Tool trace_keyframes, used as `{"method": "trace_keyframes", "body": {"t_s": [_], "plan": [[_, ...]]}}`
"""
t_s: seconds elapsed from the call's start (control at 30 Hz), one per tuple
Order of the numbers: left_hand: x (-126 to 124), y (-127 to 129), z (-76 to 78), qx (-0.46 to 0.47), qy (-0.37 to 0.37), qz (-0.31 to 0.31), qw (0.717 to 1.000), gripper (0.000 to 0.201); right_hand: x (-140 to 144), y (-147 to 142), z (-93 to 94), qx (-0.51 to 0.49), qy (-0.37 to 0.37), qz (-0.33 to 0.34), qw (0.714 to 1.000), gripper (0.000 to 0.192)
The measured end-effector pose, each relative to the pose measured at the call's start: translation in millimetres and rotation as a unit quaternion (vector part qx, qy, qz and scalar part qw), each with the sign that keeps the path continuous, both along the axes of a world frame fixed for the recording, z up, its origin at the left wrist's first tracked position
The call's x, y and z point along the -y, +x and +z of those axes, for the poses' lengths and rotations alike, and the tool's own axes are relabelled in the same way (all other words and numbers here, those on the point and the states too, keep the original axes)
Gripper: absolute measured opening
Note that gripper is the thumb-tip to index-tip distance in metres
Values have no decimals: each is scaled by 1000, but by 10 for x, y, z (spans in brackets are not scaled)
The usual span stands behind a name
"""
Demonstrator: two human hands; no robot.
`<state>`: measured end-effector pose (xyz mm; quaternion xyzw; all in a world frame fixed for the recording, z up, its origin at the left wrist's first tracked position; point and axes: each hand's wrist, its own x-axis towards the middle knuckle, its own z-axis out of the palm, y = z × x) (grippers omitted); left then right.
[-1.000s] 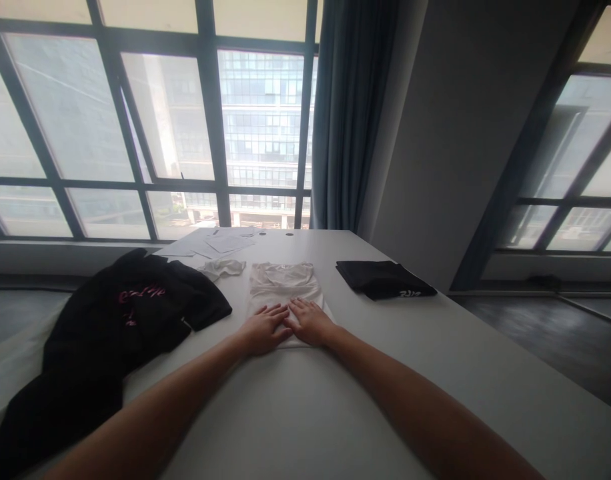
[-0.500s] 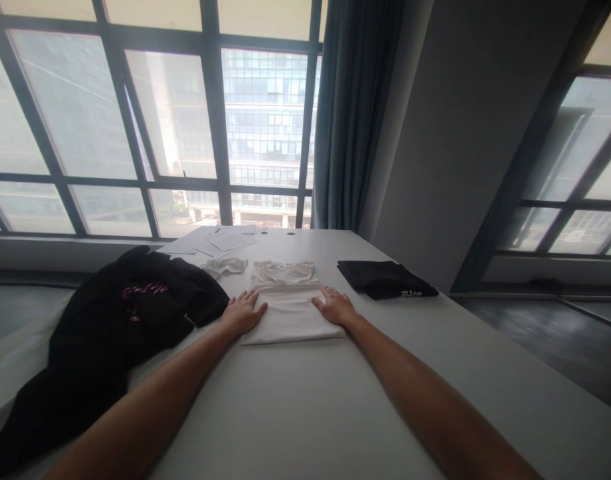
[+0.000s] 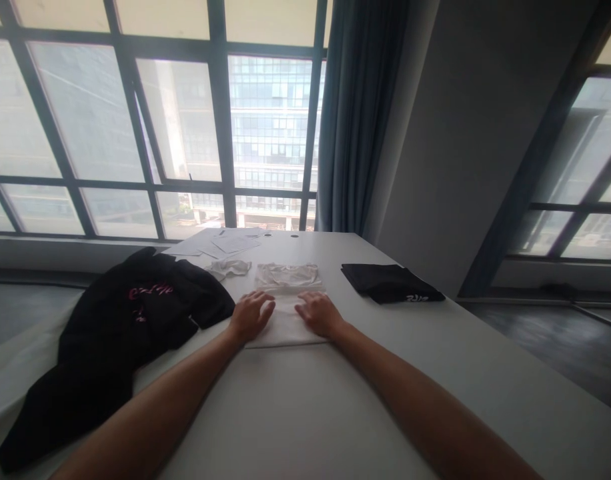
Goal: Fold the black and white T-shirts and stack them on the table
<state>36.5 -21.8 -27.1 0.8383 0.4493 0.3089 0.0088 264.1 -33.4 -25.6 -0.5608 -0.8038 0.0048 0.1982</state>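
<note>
Garment (image 3: 288, 323), white and folded into a flat, roughly rectangular bundle, lies on the pale desk (image 3: 295, 413) straight in front of us. We see its gathered, neckline-like part at the far end and a smooth folded panel nearer to us, with a straight near edge.

Our left hand (image 3: 253, 317) is over the left side of this panel, and our right hand (image 3: 319, 313) is over its right side. Both are open and palm down, with the fingers loosely bent and the thumbs pointing inward; a strip of white fabric shows between them. We cannot quite tell whether the fingertips press on the cloth or sit just above it, as the view is soft there.

To our left we have a rumpled black garment (image 3: 160, 327) with pink lettering, spread close beside the left hand and forearm. A small crumpled white cloth (image 3: 230, 268) lies beyond it, near the far end of the folded garment, and loose papers (image 3: 233, 244) overlap farther back. To our right, apart from the right hand, we find a folded black cloth (image 3: 385, 283) with white lettering near its corner.

Beyond the desk we face a dark-framed window (image 3: 180, 120) and a blue-grey curtain (image 3: 353, 133).
</note>
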Motion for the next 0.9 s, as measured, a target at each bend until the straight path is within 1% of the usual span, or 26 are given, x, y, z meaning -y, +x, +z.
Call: {"method": "trace_keyframes", "body": {"t_s": [0.07,0.1,0.13,0.23,0.33,0.47,0.53,0.7,0.83,0.87,0.9], "plan": [[-6,31,-28,-17,-17,-92,995,47,38,-47,-10,7,-50,72,996,60],[-15,44,-40,-26,-29,-121,992,48,56,-51,-5,10,-77,98,992,66],[-26,53,-51,-33,-42,-136,989,51,72,-44,11,12,-105,115,988,72],[-64,57,-78,-55,-73,-138,986,59,116,14,111,19,-181,133,974,92],[-98,31,-81,-88,-110,-142,980,70,152,62,231,30,-227,135,964,106],[-121,-28,-23,-140,-202,-173,954,100,185,78,318,31,-255,137,957,115],[-124,-52,6,-154,-238,-181,942,110,197,76,332,27,-266,136,954,118],[-147,-79,5,-147,-250,-185,939,115,197,83,337,2,-278,123,953,119],[-177,-95,5,-154,-259,-191,934,119,131,150,337,-1,-295,128,947,123],[-178,-98,10,-156,-259,-191,934,119,109,173,337,-5,-300,134,944,122],[-177,-99,15,-154,-258,-191,934,114,87,195,336,-11,-306,142,942,118]]}}
